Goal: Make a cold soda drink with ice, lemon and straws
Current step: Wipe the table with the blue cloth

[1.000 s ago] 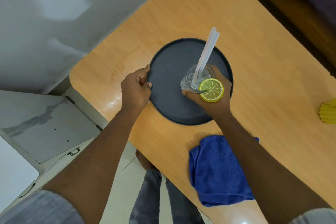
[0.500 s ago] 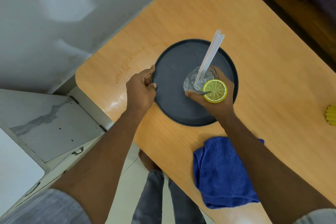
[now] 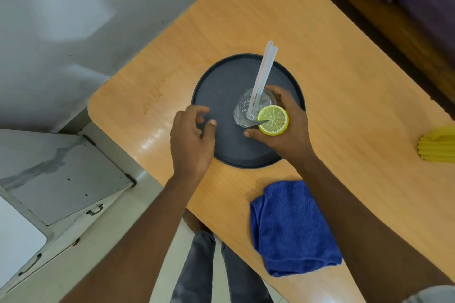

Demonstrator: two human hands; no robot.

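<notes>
The left hand (image 3: 190, 141) has let go of the round dark tray (image 3: 221, 96): half a second ago its thumb and fingers pinched the tray's rim at 9 o'clock, and now it hovers just over that edge with the fingers (image 3: 200, 109) loosely curled and spread, holding nothing. Whether any fingertip touches the tray I cannot tell. The right hand (image 3: 286, 130) keeps its grip, wrapped around the clear glass (image 3: 248, 110) from the 4 o'clock side, thumb at the near side of the glass and fingers curled round the far side. The glass stands upright on the tray, a little toward 3 o'clock of the tray's centre, much as before.

From the left hand, the glass lies toward 2 o'clock, near but apart, with bare tray between them. Ice shows inside the glass. A lemon slice (image 3: 273, 120) sits slotted on the rim at 4 o'clock, directly over the right hand's knuckles. Two pale straws (image 3: 264, 69) stand in the glass and lean toward 12 o'clock, side by side.

The tray rests on a wooden table (image 3: 344, 96). At 6 o'clock of the tray, near the table's edge, lies a crumpled blue cloth (image 3: 293, 231), partly under the right forearm. At 3 o'clock, well apart, a bundle of yellow straws (image 3: 437, 147) lies at the frame's edge.
</notes>
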